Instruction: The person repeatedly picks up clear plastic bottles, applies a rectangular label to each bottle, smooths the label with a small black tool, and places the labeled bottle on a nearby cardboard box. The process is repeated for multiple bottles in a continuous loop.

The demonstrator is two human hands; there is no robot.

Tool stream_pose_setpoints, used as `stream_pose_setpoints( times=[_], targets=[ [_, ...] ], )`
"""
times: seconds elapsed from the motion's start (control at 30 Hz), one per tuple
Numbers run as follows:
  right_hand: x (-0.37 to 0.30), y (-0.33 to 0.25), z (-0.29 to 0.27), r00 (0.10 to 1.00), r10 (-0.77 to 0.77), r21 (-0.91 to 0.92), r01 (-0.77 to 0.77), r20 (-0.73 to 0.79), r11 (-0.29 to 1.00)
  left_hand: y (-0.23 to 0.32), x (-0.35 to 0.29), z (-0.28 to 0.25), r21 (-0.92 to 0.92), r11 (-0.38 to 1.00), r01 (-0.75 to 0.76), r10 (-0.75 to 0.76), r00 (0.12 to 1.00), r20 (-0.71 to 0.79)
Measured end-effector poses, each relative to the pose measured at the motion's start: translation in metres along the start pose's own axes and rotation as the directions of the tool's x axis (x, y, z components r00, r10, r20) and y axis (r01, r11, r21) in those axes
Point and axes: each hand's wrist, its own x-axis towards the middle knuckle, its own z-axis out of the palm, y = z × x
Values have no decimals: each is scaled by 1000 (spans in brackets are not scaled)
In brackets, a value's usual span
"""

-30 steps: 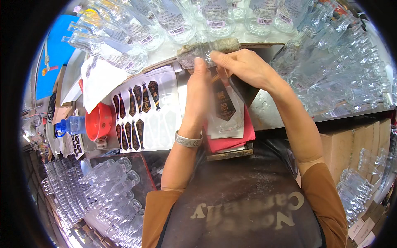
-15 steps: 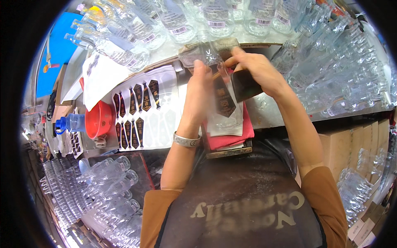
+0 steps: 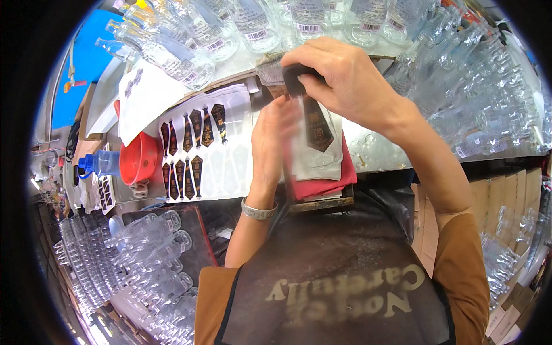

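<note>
A clear glass bottle (image 3: 315,150) with a dark pointed label (image 3: 318,129) lies on a red cloth (image 3: 328,185) over a wooden block (image 3: 322,204) at the counter's front edge. My right hand (image 3: 345,80) grips the bottle's far end from above. My left hand (image 3: 273,144), blurred by motion, lies flat along the bottle's left side with fingers pointing away from me. A white backing sheet (image 3: 198,150) with several dark labels lies just left of my left hand.
Rows of clear labelled bottles (image 3: 247,23) lie across the counter's back, with more bottles (image 3: 477,98) piled at the right. A red funnel (image 3: 138,158) and a blue-capped bottle (image 3: 98,164) sit at the left. Empty bottles (image 3: 144,253) fill a crate below left.
The bottle has come down from a raised, tilted hold onto the red cloth. My right hand shifted over its far end; my left hand now slides along its side.
</note>
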Motion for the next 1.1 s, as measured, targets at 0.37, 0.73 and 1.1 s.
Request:
stream_pose_setpoints(
  times=[0.37,0.73,1.1],
  targets=[
    [-30,-12,-4,992,77,60,-83,98,995,-4,-12,-12,186,974,-129,127,992,25],
    [-49,-10,-18,980,165,270,-190,113,944,-8,-56,-11,611,582,-536,321,842,433],
    [-129,-54,-35,795,501,526,-604,343,598,-28,-46,4,423,765,-485,402,873,275]
  ],
)
